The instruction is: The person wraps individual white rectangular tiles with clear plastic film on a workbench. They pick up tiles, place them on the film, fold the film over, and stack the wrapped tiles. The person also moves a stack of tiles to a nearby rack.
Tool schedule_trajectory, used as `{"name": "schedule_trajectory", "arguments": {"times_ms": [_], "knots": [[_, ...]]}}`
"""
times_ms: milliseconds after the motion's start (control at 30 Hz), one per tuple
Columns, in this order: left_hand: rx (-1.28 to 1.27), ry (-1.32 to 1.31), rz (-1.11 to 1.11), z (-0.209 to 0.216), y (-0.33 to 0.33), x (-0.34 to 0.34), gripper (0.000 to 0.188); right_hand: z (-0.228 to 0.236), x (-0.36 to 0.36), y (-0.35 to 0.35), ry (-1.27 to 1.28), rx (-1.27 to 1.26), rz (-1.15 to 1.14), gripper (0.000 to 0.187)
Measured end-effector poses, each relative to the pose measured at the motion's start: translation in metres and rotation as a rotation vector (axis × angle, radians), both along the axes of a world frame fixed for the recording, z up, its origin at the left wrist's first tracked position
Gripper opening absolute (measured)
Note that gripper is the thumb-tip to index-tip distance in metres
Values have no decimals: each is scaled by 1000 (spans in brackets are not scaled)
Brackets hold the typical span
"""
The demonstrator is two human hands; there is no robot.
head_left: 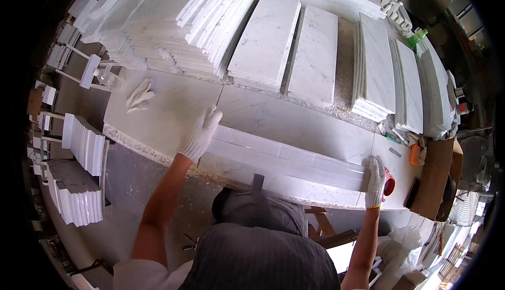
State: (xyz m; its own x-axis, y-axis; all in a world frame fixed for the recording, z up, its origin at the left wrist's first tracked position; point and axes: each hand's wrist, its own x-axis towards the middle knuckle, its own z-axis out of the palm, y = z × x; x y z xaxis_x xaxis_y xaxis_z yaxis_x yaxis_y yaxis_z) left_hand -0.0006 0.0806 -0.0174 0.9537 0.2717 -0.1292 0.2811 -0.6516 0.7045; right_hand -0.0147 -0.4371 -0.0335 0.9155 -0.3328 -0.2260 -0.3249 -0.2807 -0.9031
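Several long white marble strips (pixel 286 161) lie side by side along the near edge of a stone worktable (pixel 158 106). My left hand (pixel 200 132), in a white knit glove, lies flat with fingers spread on the strips' left end. My right hand (pixel 375 180), also gloved, presses against the strips' right end with fingers together. A red tape roll (pixel 389 185) sits just right of that hand, touching it or nearly so.
Stacks of white marble slabs (pixel 265 40) cover the far side of the table, with more stacks (pixel 376 71) at the right. A spare white glove (pixel 139 96) lies at the left. Small tile stacks (pixel 79 185) stand on racks lower left. A cardboard box (pixel 434 177) sits right. Another person's gloved hands (pixel 392 3) work at the far end.
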Motion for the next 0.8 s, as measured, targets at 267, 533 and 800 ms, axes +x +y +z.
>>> {"name": "schedule_trajectory", "arguments": {"times_ms": [267,533,800], "knots": [[-791,326,154,-3,-9,-1,57,-3,-1,-4,-92,94,57,33],[-782,244,94,7,-12,-21,48,-11,-19,-7,-131,85,73,31],[-992,242,338,25,-39,-48,39,-1,-55,4,-191,189,66,34]]}}
